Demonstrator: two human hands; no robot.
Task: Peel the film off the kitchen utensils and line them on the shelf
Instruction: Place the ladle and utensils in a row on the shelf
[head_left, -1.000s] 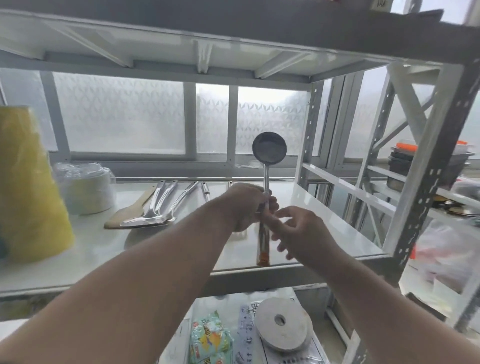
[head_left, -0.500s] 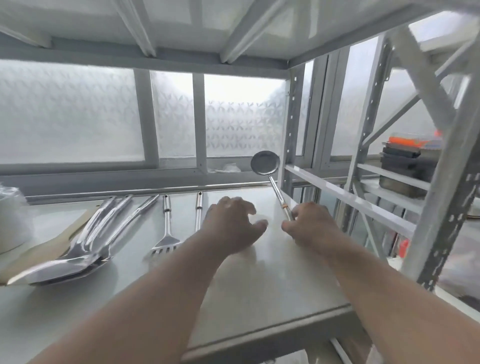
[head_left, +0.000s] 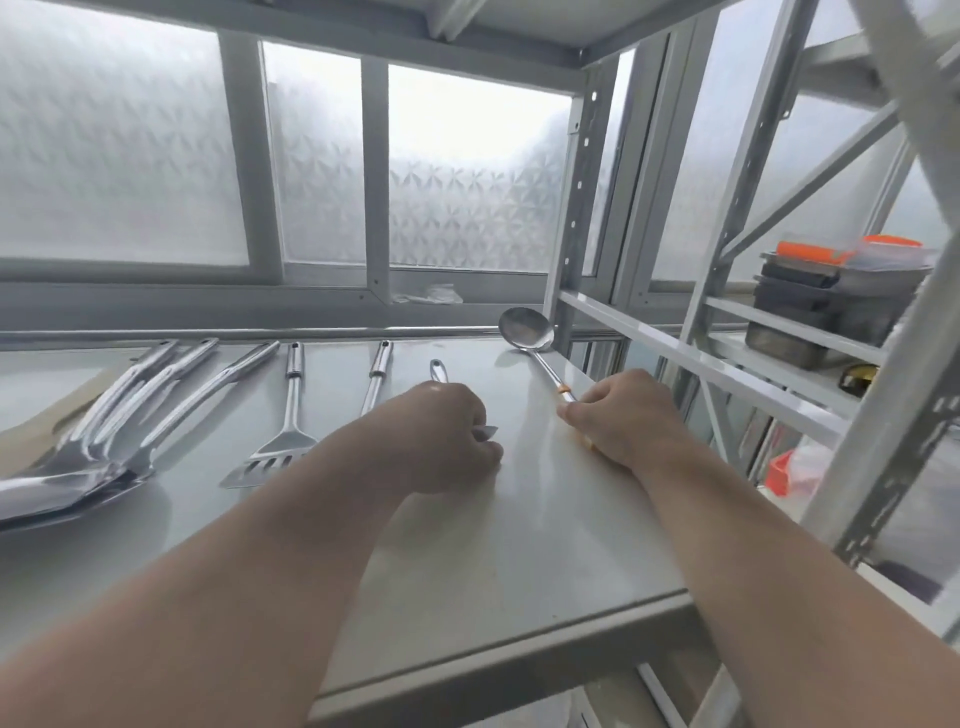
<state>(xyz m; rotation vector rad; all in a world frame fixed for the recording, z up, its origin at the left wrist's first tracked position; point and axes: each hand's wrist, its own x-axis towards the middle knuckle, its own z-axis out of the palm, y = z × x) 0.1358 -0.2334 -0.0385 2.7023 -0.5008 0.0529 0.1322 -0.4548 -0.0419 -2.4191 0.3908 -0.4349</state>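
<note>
The steel ladle (head_left: 525, 332) lay on the shelf (head_left: 519, 545), bowl rearward. The right hand (head_left: 618, 415) gripped its handle; stiff, light, probably slick. The left hand (head_left: 447, 441) curled on something I couldn't identify.

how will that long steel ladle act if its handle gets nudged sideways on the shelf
The long steel ladle looks rigid, so it would probably pivot as one piece. Its round bowl rests on the glossy white shelf, so it may rock or slide easily. The right hand gripping the handle likely steadies it.
</note>
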